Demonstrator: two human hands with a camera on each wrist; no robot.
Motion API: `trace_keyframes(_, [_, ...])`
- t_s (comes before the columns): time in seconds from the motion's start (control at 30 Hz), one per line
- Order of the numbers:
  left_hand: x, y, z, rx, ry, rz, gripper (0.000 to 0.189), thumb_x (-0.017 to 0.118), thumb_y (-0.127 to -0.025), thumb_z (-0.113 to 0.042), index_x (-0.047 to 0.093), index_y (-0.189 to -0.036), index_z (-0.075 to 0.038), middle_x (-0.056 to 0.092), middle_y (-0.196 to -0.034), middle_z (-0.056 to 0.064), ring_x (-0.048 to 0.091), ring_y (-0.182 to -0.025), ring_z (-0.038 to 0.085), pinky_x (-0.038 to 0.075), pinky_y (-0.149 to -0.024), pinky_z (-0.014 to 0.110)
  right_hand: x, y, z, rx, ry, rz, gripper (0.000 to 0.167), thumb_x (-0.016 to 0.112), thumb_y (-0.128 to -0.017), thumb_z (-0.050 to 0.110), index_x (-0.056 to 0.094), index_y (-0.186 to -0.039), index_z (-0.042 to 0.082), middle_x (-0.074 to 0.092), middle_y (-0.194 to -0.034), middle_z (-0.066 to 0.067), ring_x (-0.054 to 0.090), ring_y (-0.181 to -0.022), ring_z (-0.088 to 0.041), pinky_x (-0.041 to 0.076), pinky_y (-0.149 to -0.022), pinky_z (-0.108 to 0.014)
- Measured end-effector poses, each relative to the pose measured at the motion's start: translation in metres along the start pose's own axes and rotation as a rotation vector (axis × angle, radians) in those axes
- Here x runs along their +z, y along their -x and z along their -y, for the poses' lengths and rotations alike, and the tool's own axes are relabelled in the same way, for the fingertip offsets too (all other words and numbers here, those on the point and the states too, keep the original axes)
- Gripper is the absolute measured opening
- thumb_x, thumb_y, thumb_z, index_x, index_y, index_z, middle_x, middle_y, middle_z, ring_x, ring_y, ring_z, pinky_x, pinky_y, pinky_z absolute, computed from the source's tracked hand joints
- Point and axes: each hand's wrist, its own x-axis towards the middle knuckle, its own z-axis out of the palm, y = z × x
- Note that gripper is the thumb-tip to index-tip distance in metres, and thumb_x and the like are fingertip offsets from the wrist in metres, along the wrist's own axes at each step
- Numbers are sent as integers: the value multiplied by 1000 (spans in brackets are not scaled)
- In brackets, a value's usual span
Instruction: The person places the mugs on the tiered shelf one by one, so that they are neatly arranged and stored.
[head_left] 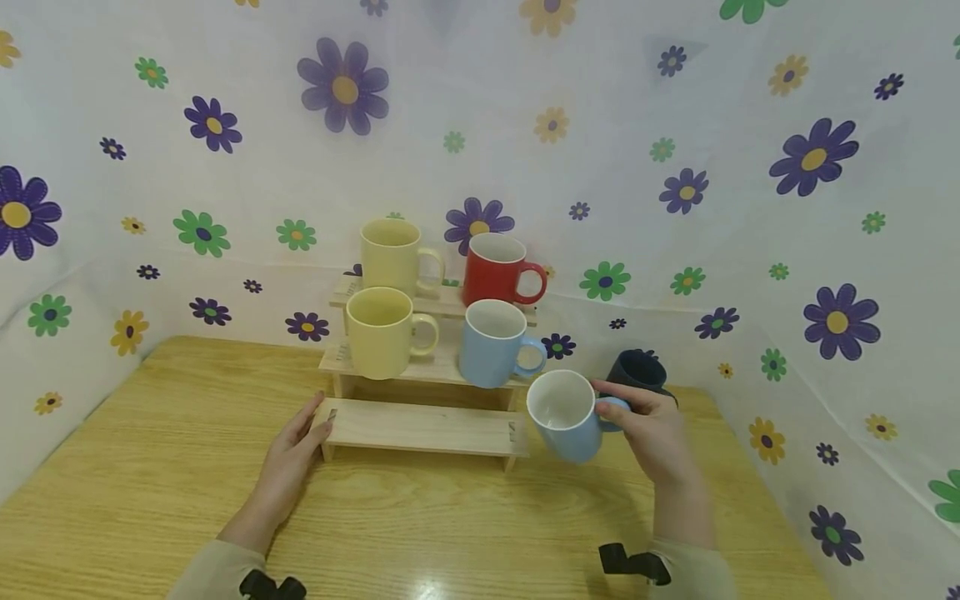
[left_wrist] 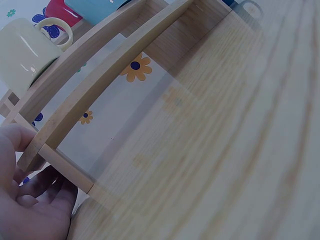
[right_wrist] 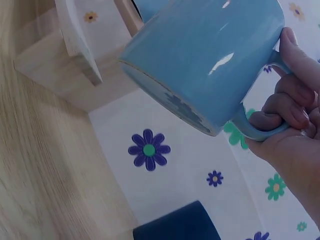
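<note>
My right hand (head_left: 648, 429) holds a light blue mug (head_left: 570, 429) by its handle, in the air just right of a three-tier wooden shelf (head_left: 420, 425). In the right wrist view the fingers go through the handle (right_wrist: 245, 122) and the mug is tilted. At the left end of the lowest board my left hand (head_left: 292, 442) grips the shelf, thumb by the board's top and fingers below it in the left wrist view. On the middle tier stand a yellow mug (head_left: 378, 337) and another light blue mug (head_left: 489, 350). The top tier bears a second yellow mug (head_left: 388, 257) and a red mug (head_left: 491, 271).
A dark navy mug (head_left: 633, 371) stands on the wooden table (head_left: 420, 533) at the back right, partly hidden behind my right hand. White cloth (head_left: 720, 267) with flower prints hangs behind and along both sides. The lowest board holds no mug.
</note>
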Motion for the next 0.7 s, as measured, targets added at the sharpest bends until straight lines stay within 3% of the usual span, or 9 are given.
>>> trace_keyframes(0.4, [0,2,-3,-9,-2,-6,64,48,-101,-37,19,-154,-20,9,-158,2,11,-143,21,25,-110,38,42,-7,-3,-62,-53,85,24,65,-86,-6,71,-109,-1,71,-104,-3,63,-100,-19,52,-85,-29])
trace_keyframes(0.7, [0,1,-2,-1,-5,-3,64,49,-100,-38,19,-154,-20,10,-158,0,10,-143,20,24,-112,38,77,-7,-7,-52,-83,37,21,71,-84,-1,74,-104,3,71,-102,-4,65,-99,-20,53,-87,-32])
